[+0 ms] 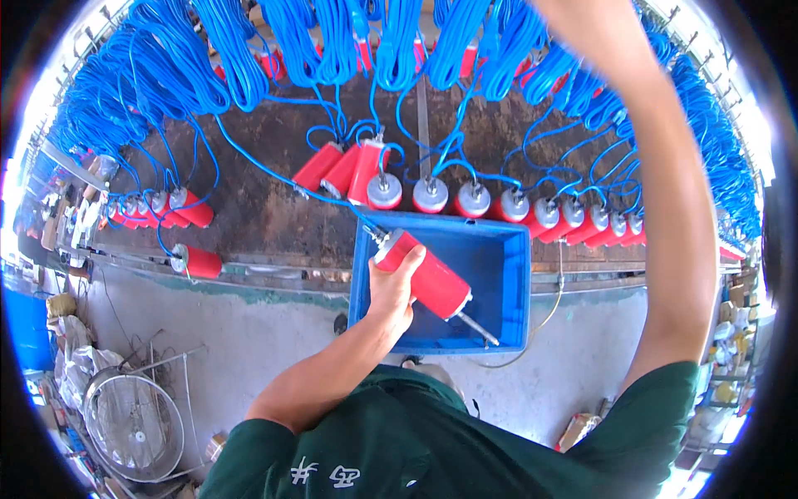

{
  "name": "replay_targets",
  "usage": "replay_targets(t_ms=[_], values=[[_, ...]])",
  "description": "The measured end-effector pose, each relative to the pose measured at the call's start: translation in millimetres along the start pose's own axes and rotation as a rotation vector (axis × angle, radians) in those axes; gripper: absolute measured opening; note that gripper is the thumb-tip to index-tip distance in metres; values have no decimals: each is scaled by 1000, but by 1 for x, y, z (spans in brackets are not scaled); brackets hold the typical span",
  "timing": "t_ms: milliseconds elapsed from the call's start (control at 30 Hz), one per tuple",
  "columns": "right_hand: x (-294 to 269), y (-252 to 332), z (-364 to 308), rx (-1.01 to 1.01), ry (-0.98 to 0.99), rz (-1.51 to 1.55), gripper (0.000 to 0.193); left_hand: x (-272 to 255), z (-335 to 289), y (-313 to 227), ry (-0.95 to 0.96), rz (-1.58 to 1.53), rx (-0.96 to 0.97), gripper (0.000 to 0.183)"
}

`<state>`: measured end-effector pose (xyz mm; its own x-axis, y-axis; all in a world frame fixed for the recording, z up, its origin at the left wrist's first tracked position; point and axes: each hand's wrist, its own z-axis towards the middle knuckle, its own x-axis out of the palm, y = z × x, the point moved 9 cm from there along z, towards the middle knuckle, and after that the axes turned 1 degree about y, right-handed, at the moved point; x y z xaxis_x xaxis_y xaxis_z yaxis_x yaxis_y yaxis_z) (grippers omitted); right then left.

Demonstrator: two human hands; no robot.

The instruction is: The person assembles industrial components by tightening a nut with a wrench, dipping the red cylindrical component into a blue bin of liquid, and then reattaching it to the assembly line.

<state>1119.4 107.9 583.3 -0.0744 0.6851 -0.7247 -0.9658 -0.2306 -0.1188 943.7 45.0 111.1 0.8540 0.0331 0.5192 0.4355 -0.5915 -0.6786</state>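
My left hand [395,283] is wrapped round a red cylinder [436,279] with metal ends, held tilted above a blue plastic crate [517,274]. A thin metal shaft [478,328] sticks out of its lower right end. From its upper left end a blue cable [274,173] runs up to the hanging coils. My right arm reaches up on the right, and my right hand [590,29] is at the top edge near the blue cable coils [519,37]. Motion smears that hand and its fingers are out of the picture.
Several similar red cylinders [429,195] stand or lean along the dark workbench [258,150], each with a blue cable. One red cylinder [199,262] lies at the bench's left front edge. A round wire fan guard [133,424] stands on the floor at lower left.
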Motion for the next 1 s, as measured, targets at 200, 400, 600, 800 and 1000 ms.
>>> replay_targets(t_ms=[200, 400, 600, 800, 1000], values=[[178, 87, -310, 204, 1001, 365, 90, -13, 12, 60, -41, -18, -130, 76], [257, 119, -380, 436, 1224, 515, 109, -25, 17, 81, -218, -28, -147, 91], [313, 123, -416, 461, 1236, 597, 106, -60, 52, 119, -198, 58, -274, 75], [336, 117, -440, 446, 1311, 561, 109, -63, 46, 127, -116, 54, -424, 55], [341, 116, -439, 441, 1351, 514, 112, -64, 48, 131, -9, 81, -500, 57]])
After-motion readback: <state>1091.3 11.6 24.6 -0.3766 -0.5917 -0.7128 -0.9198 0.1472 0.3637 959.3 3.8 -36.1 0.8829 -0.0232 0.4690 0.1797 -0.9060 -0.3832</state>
